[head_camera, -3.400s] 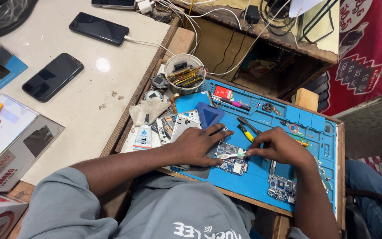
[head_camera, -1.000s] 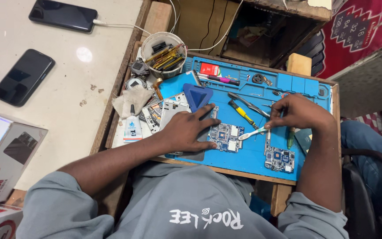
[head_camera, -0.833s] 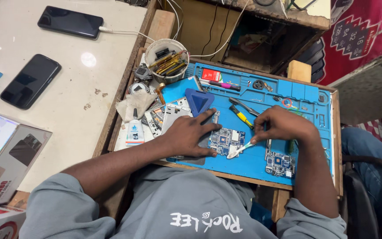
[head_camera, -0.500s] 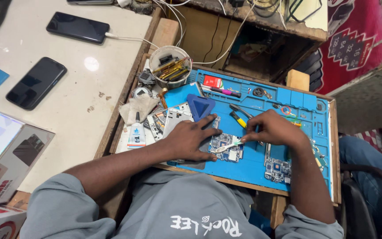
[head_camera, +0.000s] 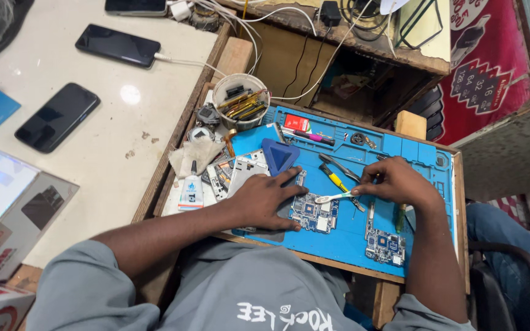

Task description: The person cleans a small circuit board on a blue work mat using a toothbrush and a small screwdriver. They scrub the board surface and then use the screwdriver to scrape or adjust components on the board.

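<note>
The right hand [head_camera: 400,184] has drawn back toward three o'clock, pinching a white brush [head_camera: 334,197] whose head sits at the edge of the circuit board [head_camera: 314,213] the left hand [head_camera: 265,199] presses flat, so scrubbing continues.

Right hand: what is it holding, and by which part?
The right hand pinches a white toothbrush-like brush by its handle end; the head rests on the circuit board, which the left hand presses on the blue mat.

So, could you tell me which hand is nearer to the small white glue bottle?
Left. The left hand rests on the blue mat just right of the glue bottle; the right hand holds a white brush farther right.
</note>
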